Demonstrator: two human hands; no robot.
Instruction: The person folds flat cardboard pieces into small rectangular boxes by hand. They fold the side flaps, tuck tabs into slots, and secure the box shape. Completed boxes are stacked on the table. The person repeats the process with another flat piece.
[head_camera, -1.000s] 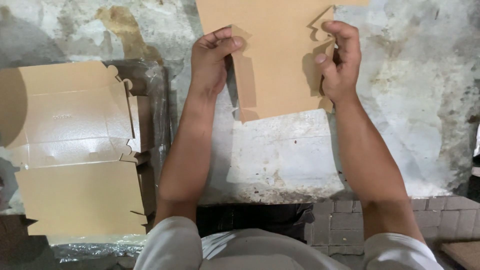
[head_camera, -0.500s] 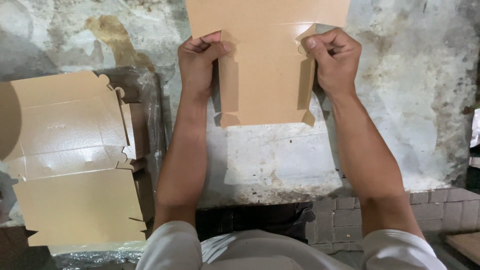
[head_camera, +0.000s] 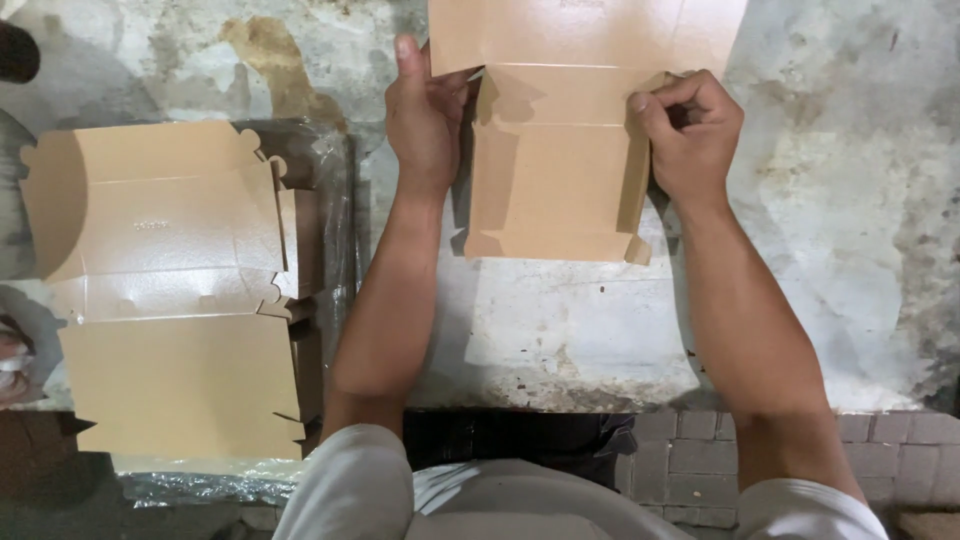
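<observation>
Nearest, grey paving bricks (head_camera: 880, 440) edge a worn, stained concrete slab (head_camera: 840, 230). On its left lies a stack of flat brown blanks (head_camera: 170, 290) over clear plastic (head_camera: 335, 200). Further up, the left hand (head_camera: 425, 120) and right hand (head_camera: 690, 135) pinch the side flaps of a brown carton (head_camera: 560, 180), held over the slab's far part.

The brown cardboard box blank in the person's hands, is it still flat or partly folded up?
Partly folded. The cardboard box blank has both side flaps bent upward, the left hand and right hand pinching them; its top panel stays spread flat.
</observation>
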